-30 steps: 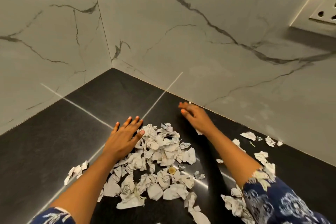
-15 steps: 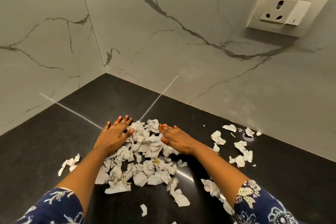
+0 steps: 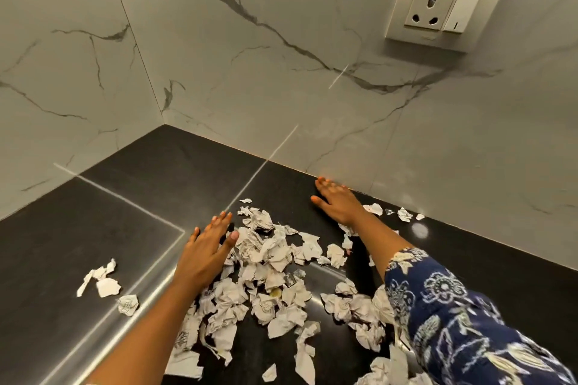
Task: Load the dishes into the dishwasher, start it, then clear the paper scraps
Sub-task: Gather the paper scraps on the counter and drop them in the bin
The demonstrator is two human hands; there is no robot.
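Head view: paper scraps (image 3: 269, 262) between both hands' fingers (image 3: 223, 222).

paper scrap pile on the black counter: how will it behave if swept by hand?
The paper scraps look crumpled and thin, so probably very light and apt to scatter rather than move together. The counter looks glossy, so they likely slide easily. Flat torn bits may slip under the left hand.
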